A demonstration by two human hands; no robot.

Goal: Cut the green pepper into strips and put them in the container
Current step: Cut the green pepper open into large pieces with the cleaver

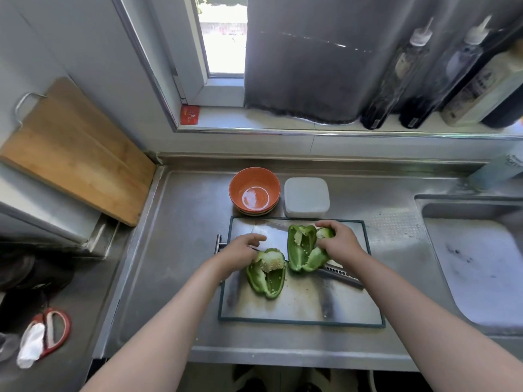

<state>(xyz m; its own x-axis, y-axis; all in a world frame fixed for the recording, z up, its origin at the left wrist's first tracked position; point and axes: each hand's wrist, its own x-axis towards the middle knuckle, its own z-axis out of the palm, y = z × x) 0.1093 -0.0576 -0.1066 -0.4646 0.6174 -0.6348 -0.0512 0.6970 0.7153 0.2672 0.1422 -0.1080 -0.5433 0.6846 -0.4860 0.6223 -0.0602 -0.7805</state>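
Head view, over a steel kitchen bench point(181, 244): a cook reaches both bare forearms to a dark-rimmed cutting board point(300, 309), where two green halves show their cut faces. The left pepper half point(268, 280), its pale seed core in place, lies toward 9 o'clock on the board. The right pepper half point(301, 251) stands tilted near the centre, on top of a knife point(343, 275) that lies slantwise with its handle toward 4 o'clock.

The white container point(307, 197) waits just off the board at 12 o'clock, beside an orange bowl point(254, 190) at 11 o'clock.

The step in hand looks to be clearing core and seeds before slicing. Done well, that would mean pulling each core out whole and shaking loose seeds aside. Each half would then be laid flat, and the knife drawn out from under the pepper before any cut.

The right hand point(341, 243) grips the right pepper half, fingers curled over its far edge and thumb pressed into the hollow, wrist bent down. The left hand point(240, 250) rests at the stalk end of the left pepper half, fingers loosely stretched toward 2 o'clock. Whether the thumb underneath pinches the core cannot be told. Both forearms converge on the board from 6 o'clock.
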